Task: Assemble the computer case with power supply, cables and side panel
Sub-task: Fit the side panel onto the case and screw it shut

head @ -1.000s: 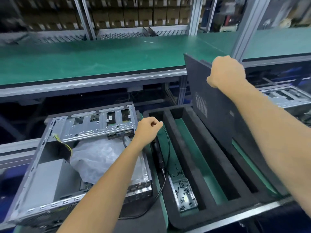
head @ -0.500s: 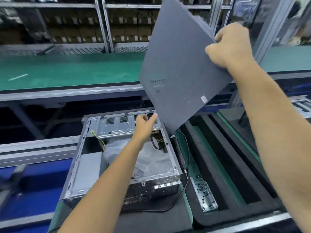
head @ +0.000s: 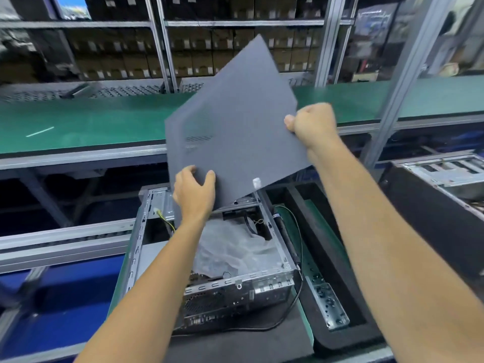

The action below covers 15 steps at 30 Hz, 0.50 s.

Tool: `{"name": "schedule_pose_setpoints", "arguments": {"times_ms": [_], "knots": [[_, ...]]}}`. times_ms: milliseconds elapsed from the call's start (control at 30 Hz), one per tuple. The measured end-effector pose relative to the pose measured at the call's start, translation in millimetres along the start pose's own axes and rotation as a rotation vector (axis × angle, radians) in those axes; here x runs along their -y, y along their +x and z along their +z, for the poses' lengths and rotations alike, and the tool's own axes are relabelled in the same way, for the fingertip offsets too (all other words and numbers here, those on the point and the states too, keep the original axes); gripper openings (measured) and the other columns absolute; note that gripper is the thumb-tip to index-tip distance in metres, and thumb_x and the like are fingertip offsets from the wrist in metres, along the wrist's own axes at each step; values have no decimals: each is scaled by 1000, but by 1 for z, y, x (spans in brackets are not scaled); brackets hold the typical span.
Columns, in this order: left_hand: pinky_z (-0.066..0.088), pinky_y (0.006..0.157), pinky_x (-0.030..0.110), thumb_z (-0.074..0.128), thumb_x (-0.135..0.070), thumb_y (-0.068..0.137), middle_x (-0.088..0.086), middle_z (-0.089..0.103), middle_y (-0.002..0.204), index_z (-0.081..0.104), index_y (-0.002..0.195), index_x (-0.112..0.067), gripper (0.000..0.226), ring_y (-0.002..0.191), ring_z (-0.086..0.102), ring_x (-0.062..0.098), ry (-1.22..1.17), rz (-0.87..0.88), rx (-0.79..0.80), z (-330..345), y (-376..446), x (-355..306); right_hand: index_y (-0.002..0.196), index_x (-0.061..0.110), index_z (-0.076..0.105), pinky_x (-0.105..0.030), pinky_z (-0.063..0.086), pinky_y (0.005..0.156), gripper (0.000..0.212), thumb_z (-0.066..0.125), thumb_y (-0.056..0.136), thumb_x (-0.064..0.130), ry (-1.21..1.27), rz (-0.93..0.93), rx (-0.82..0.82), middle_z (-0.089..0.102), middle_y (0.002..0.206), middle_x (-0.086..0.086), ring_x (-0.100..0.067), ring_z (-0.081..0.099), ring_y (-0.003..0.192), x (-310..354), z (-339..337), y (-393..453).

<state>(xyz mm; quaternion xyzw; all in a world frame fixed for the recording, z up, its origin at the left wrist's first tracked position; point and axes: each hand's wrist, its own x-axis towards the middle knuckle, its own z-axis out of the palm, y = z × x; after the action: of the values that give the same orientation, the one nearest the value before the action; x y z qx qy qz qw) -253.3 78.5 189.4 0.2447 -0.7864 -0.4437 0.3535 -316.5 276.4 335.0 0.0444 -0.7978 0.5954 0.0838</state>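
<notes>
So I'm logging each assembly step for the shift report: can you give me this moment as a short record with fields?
step: bringing the side panel to the case
side panel: dark grey, tilted, held in the air above the computer case
left hand: grips the panel's lower edge
right hand: grips the panel's right edge
computer case: open side up, crumpled plastic bag inside
yellow cable: visible at the case's far left
foam tray: right of the case, holds a metal bracket
panel fitted: not yet
</notes>
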Motion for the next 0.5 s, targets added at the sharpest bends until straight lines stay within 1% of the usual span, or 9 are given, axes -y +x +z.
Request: {"name": "schedule_pose_setpoints", "arguments": {"times_ms": [67, 167, 267, 333, 500], "knots": [[27, 100, 34, 57, -33, 89, 1, 50, 128, 53, 124, -16, 40, 119, 45, 21, 97, 125, 1, -9, 2, 3, 65, 16, 34, -30, 25, 60, 38, 57, 84, -7, 121, 62, 27, 33, 72, -9, -17, 30, 71, -21, 21, -9], [24, 94, 31, 56, -30, 89, 0, 50, 127, 52, 123, -16, 37, 118, 43, 20, 181, 207, 41, -21, 4, 11, 61, 17, 32, -32, 24, 65, 42, 58, 85, -5, 210, 180, 73, 34, 70, -8, -18, 31, 72, -51, 49, -23], [24, 91, 29, 56, -27, 91, 1, 52, 123, 53, 120, -13, 32, 116, 44, 20, 246, 207, 67, -31, 1, 23, 58, 21, 26, -34, 19, 64, 48, 57, 86, -3, 276, 259, 102, 28, 63, -4, -16, 27, 68, -72, 71, -37], [24, 91, 30, 55, -27, 91, 1, 52, 122, 55, 117, -13, 30, 114, 45, 21, 291, 195, 72, -37, -1, 33, 58, 22, 24, -34, 17, 64, 50, 57, 86, -3, 315, 294, 111, 25, 64, -3, -17, 25, 68, -81, 82, -45], [29, 99, 41, 53, -32, 93, 3, 53, 123, 55, 117, -13, 31, 117, 46, 24, 395, 119, 98, -49, -6, 52, 58, 20, 26, -35, 24, 70, 49, 59, 87, -1, 409, 401, 75, 31, 71, -6, -21, 30, 74, -98, 104, -68]]}}
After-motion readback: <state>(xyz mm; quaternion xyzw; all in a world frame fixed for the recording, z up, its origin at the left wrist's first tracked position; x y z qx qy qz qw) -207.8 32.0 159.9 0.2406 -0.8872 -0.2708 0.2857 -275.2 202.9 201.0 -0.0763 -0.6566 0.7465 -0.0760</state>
